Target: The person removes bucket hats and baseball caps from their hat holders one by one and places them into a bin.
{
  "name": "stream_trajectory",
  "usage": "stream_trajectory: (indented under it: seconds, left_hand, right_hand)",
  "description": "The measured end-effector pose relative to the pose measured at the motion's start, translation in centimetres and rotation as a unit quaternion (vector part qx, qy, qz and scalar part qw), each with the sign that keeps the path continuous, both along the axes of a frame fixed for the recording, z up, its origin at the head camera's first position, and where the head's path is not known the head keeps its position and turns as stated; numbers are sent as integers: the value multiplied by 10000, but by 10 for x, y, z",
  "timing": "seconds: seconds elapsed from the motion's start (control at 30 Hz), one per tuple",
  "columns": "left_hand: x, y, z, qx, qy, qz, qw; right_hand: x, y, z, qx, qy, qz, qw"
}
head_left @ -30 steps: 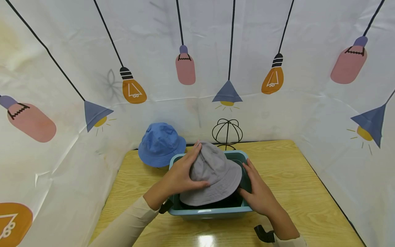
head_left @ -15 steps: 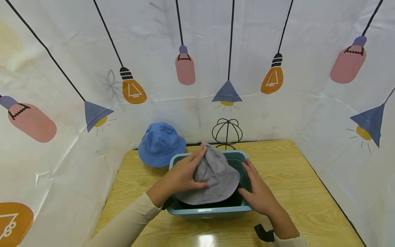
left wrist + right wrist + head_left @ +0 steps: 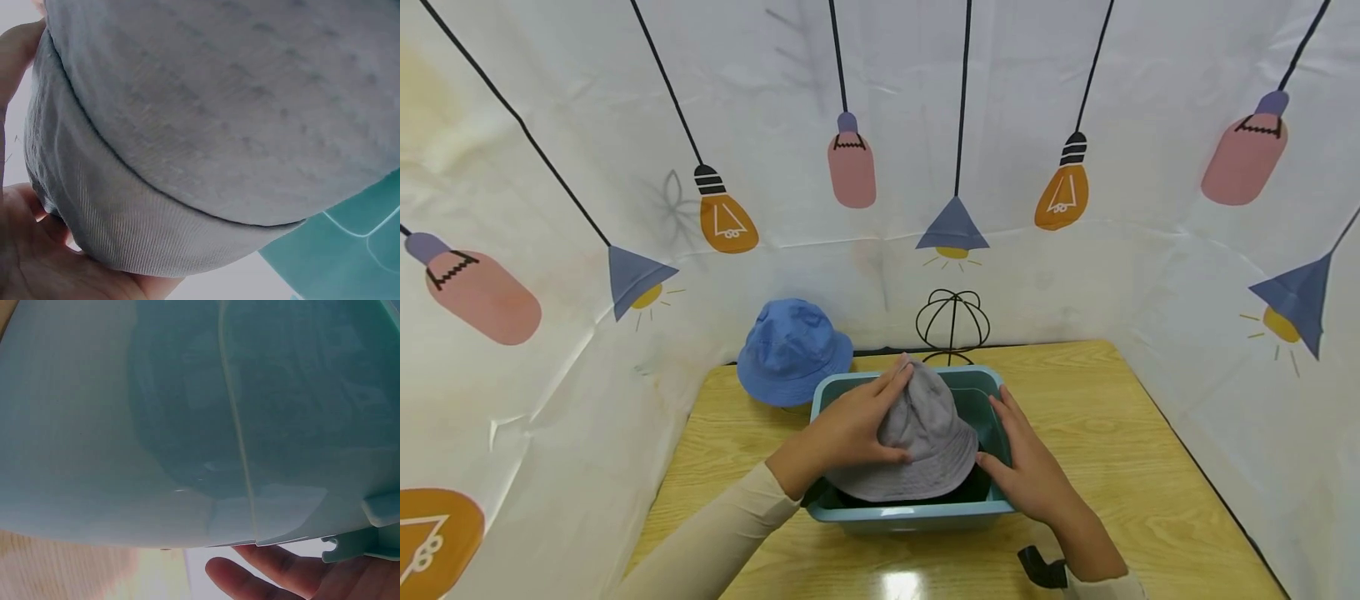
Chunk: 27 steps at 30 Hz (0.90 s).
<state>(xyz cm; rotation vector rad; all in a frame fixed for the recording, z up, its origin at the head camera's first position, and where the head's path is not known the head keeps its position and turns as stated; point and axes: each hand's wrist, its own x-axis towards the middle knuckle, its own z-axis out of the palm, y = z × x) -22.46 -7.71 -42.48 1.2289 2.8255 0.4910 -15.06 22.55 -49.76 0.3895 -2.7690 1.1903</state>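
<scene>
A grey bucket hat is tilted in the mouth of a blue-green plastic basin. My left hand grips its crown from the left, thumb on the near side and fingers toward the top. In the left wrist view the hat's crown and brim fill most of the picture. My right hand holds the basin's right rim, thumb over the inner side. Its fingers show below the basin's outer wall in the right wrist view. Something dark lies under the hat, mostly hidden.
A blue bucket hat sits behind the basin at the left, on the wooden table. A black wire stand with a domed top stands behind the basin. A lamp-patterned white sheet encloses the table's back and sides.
My left hand has moved slightly right, tilting the grey hat and lowering it a little in the basin. My right hand stays at the rim.
</scene>
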Motion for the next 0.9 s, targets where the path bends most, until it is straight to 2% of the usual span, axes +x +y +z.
stream_trajectory:
  seconds: [0.33, 0.63, 0.9]
  left_hand:
    - [0, 12, -3, -185, -79, -37, 9998]
    - [1, 19, -8, -525, -371, -34, 9979]
    - [-3, 23, -13, -742, -352, -115, 9966]
  right_hand:
    - [1, 0, 1, -32, -27, -23, 10000]
    - [0, -1, 1, -54, -64, -28, 10000]
    - [1, 0, 2, -96, -92, -27, 9999]
